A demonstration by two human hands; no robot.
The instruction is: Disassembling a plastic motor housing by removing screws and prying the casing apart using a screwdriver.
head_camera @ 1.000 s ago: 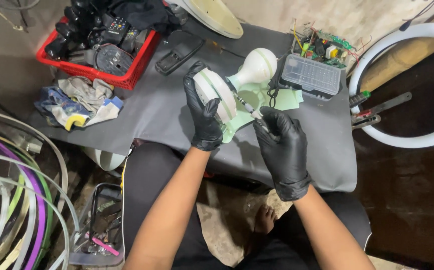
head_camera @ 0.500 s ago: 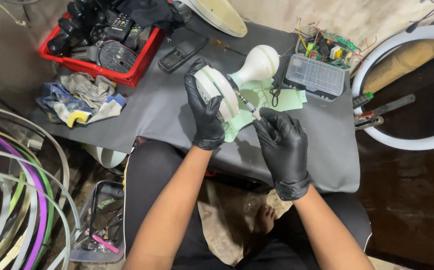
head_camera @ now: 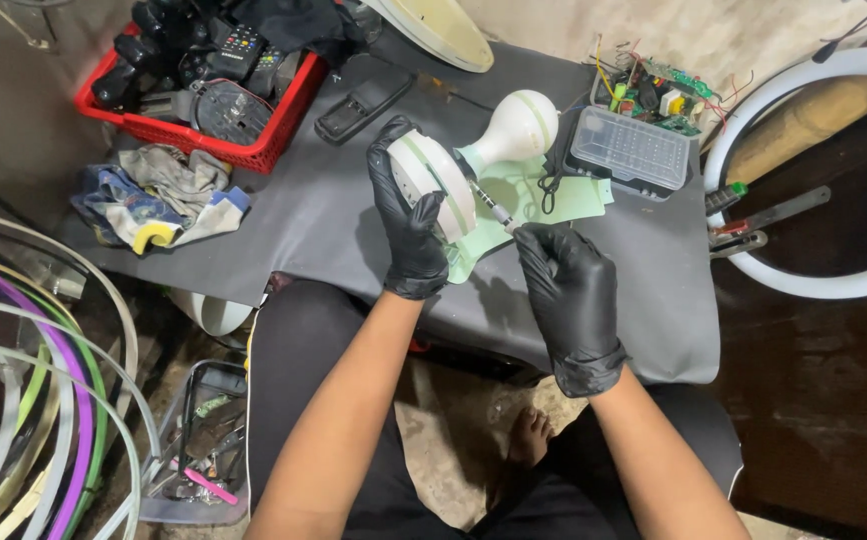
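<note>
Both of my hands wear black gloves. My left hand (head_camera: pixel 411 222) grips a round white lamp housing (head_camera: pixel 440 183) with pale green trim, held on edge above the dark mat (head_camera: pixel 333 215). My right hand (head_camera: pixel 565 285) holds a slim screwdriver (head_camera: pixel 493 212) whose tip points into the housing's side. Just behind, a white bulb-shaped diffuser (head_camera: pixel 518 128) lies on a light green sheet (head_camera: pixel 528 195).
A red basket (head_camera: pixel 253 150) of remotes and dark parts stands at the back left, a black remote (head_camera: pixel 363 105) beside it. A clear parts box (head_camera: pixel 633 150) with circuit boards behind it sits at right. Rags (head_camera: pixel 163 195) lie left. A white ring (head_camera: pixel 813 170) and hoops (head_camera: pixel 43 400) flank the mat.
The view has shifted slightly. My hands keep the same grip on the housing and screwdriver, with the tool still at the housing's side.
</note>
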